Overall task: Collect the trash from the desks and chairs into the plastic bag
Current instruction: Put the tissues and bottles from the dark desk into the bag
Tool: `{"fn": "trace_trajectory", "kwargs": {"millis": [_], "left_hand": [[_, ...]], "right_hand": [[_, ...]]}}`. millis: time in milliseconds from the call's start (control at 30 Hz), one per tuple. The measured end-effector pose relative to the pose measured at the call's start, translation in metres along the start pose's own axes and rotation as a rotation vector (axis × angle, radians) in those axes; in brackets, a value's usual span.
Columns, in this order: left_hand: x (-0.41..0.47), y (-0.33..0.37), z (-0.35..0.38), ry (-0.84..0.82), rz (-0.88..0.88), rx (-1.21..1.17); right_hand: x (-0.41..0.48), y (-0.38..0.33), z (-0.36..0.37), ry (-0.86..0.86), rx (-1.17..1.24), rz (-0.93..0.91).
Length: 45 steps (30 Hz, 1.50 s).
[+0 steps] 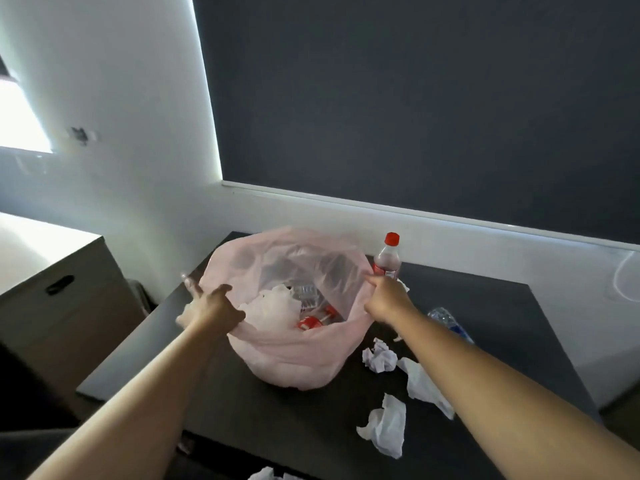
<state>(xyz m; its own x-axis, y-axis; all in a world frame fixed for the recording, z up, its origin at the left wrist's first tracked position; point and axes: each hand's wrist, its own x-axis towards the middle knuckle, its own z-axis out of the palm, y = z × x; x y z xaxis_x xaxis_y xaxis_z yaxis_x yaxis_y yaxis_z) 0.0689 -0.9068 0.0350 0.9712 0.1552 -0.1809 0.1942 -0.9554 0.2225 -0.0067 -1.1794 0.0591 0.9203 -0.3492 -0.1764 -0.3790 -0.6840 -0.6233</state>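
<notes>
The plastic bag [287,355] on the desk [502,306] is gripped at its rim by curled fingers of the left hand [211,306] and right hand [388,299], and should be held wide for the tissues [379,355] right of it.

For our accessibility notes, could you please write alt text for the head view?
The left hand and right hand hold open a pink bag on a dark desk, with tissues and bottles inside. A red-capped bottle stands beyond the right hand; crumpled tissues and a clear bottle lie on the desk to the right.
</notes>
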Motion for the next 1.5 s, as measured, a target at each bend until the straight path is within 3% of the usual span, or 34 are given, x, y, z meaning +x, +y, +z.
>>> {"fn": "trace_trajectory", "kwargs": {"millis": [67,200,300,433,533,600,700,800,867,967,1100,1233,1400,1500], "left_hand": [[-0.001,-0.002,0.007,-0.065,0.000,-0.085],[-0.018,0.008,0.011,0.088,0.000,-0.193],[-0.037,0.014,0.014,0.090,-0.072,-0.246],[-0.067,0.026,0.021,0.188,-0.096,-0.317],[-0.095,0.047,0.028,0.229,-0.125,-0.331],[-0.108,0.059,0.031,0.172,-0.138,-0.337],[-0.119,0.077,0.028,0.160,-0.222,-0.141],[-0.126,0.103,0.027,0.517,-0.043,0.140],[-0.129,0.129,0.033,0.609,0.204,0.118],[-0.141,0.173,0.059,0.239,0.607,-0.009],[-0.145,0.189,0.124,-0.219,0.645,0.294],[-0.145,0.167,0.176,-0.316,0.671,0.570],[-0.131,0.162,0.200,-0.200,0.647,0.622],[-0.114,0.171,0.201,-0.219,0.632,0.551]], "right_hand": [[0.015,-0.003,-0.007,0.001,-0.028,-0.057],[0.049,-0.010,-0.018,0.055,-0.021,-0.188],[0.087,-0.013,-0.017,0.124,-0.046,-0.293],[0.113,-0.021,-0.016,-0.096,-0.059,-0.410],[0.119,-0.018,-0.016,-0.132,-0.021,-0.447],[0.119,-0.014,-0.015,-0.140,0.003,-0.434],[0.113,-0.002,-0.021,-0.162,-0.121,-0.541],[0.104,0.012,-0.036,-0.160,-0.099,-0.612],[0.099,0.027,-0.047,-0.049,-0.030,-0.653],[0.090,0.062,-0.059,0.027,-0.032,-0.630],[0.083,0.127,-0.052,-0.265,-0.283,-0.507],[0.078,0.172,-0.031,-0.429,-0.589,-0.399],[0.066,0.208,0.009,-0.422,-0.726,-0.465],[0.071,0.212,0.015,-0.378,-0.751,-0.459]]}}
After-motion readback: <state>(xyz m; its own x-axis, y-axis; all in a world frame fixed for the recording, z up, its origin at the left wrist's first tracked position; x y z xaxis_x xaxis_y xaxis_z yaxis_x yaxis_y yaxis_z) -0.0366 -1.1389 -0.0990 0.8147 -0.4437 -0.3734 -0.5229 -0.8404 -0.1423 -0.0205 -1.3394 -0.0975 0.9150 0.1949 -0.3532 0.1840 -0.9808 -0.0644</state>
